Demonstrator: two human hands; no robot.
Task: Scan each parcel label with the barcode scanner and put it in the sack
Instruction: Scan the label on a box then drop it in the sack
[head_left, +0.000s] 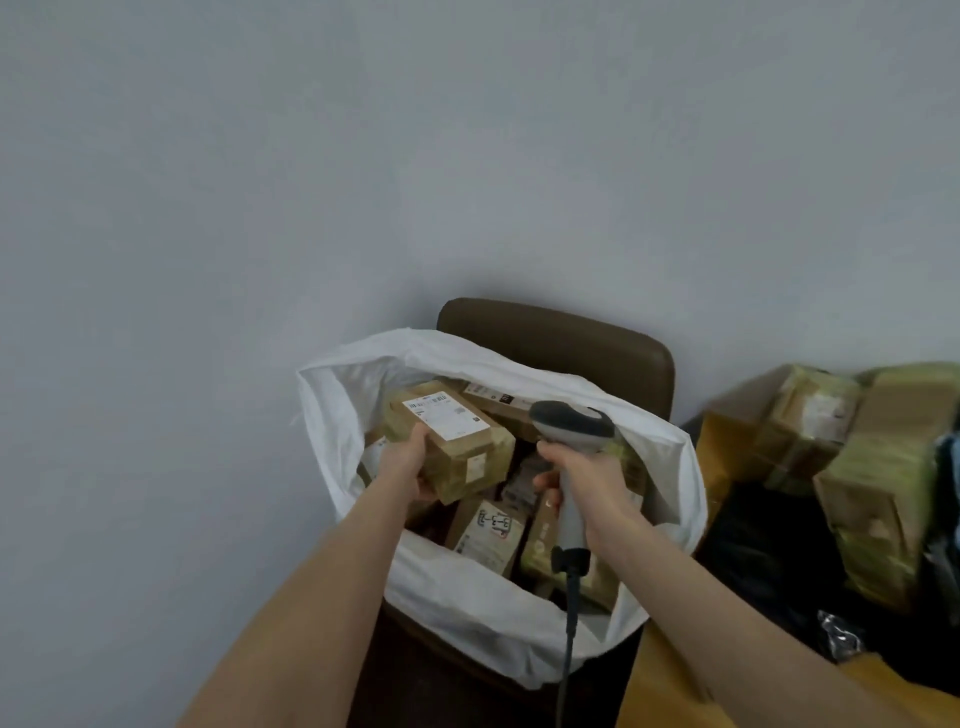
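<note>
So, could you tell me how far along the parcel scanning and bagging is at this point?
Well under way. The white sack on the chair already holds several parcels. The left hand holds a labelled box over the sack's mouth, while the right hand grips the barcode scanner. More taped boxes are stacked to the right, apparently left to do.

parcel (451, 440): brown taped box, white label (445, 414) up, tilted over sack mouth | barcode scanner (571, 441): grey, head far, cable near, right of parcel | sack (467, 597): white, open, holding parcels
</note>
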